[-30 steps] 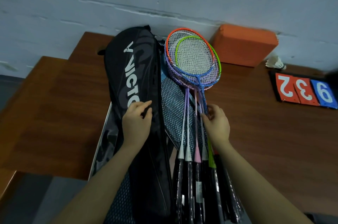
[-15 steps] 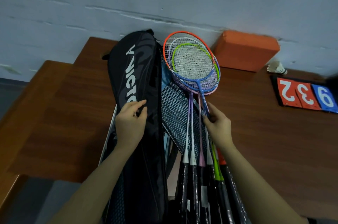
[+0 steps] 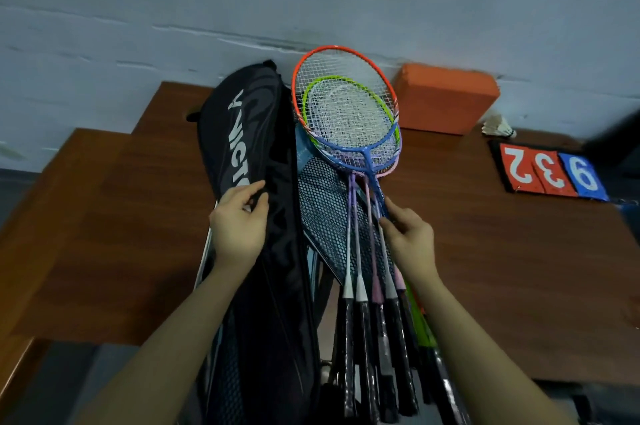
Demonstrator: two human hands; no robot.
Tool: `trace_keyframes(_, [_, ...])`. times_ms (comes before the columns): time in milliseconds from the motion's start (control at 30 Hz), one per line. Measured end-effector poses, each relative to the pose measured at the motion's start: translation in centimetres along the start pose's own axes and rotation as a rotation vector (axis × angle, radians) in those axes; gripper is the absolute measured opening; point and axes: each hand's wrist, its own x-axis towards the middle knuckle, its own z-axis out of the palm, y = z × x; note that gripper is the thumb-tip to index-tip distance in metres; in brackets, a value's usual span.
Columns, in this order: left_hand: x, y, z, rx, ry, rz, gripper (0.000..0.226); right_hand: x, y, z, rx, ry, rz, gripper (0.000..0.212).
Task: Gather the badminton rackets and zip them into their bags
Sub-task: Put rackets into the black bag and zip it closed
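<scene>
Rackets [image 3: 346,112] lifted higher since earlier, colourful heads fanned beside black bag [image 3: 256,154].

White lettering "VICTO", its end covered by the left hand [image 3: 239,227], with a V-shaped logo above it, runs lengthwise along the black racket bag [image 3: 256,154]; the scoreboard [image 3: 550,175] lying on the wooden table [image 3: 519,268] shows white digits 2 and 3 on red cards and 9 on a blue card
</scene>
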Motion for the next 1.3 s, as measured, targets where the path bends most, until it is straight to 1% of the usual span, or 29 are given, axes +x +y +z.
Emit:
trace_keyframes(67, [0.2, 0.3, 0.4, 0.001, -0.017, -0.017, 0.023, -0.5, 0.0, -0.7, -0.101, 0.019, -0.088, 0.038])
trace_keyframes(133, [0.3, 0.6, 1.0, 0.015, -0.025, -0.012, 0.024, -1.0, 0.1, -1.5, -0.182, 0.013, -0.129, 0.038])
trace_keyframes(300, [0.1, 0.9, 2.9, 0.081, -0.004, 0.002, 0.026, -2.6, 0.6, -2.9, -0.208, -0.066, -0.154, 0.035])
trace_keyframes(467, [-0.3, 1.4, 4.9, 0.095, 0.008, 0.019, 0.026, -4.4, 1.5, -4.0, -0.137, -0.133, -0.051, 0.033])
trace_keyframes(567, [-0.5, 1.7, 5.7, 0.123, 0.007, 0.039, 0.028, -5.2, 2.1, -4.3, -0.132, -0.201, -0.001, 0.034])
trace_keyframes(667, [-1.1, 1.7, 5.9, 0.175, -0.053, 0.167, 0.029, -5.4, 2.2, -4.0, -0.073, -0.287, 0.091, 0.037])
trace_keyframes(767, [-2.0, 1.6, 5.5, 0.218, -0.102, 0.314, 0.029, -5.0, 1.6, -3.2, 0.086, -0.338, 0.216, 0.038])
trace_keyframes(833, [-2.7, 1.4, 5.2, 0.233, -0.117, 0.373, 0.028, -4.5, 1.0, -2.4, 0.198, -0.383, 0.281, 0.039])
trace_keyframes(900, [-3.2, 1.1, 4.9, 0.218, -0.142, 0.392, 0.029, -3.9, 0.4, -1.5, 0.275, -0.394, 0.323, 0.041])
trace_keyframes(1000, [-3.7, 0.7, 4.0, 0.136, -0.178, 0.368, 0.029, -3.1, -0.4, 0.0, 0.333, -0.424, 0.366, 0.045])
trace_keyframes(1100, [-3.8, 0.5, 2.6, 0.063, -0.164, 0.303, 0.027, -2.4, -1.6, 1.8, 0.363, -0.476, 0.384, 0.052])
trace_keyframes(1300, [-3.5, 0.3, -0.6, -0.002, -0.134, 0.082, 0.026, -0.6, -4.0, 6.6, 0.432, -0.537, 0.393, 0.052])
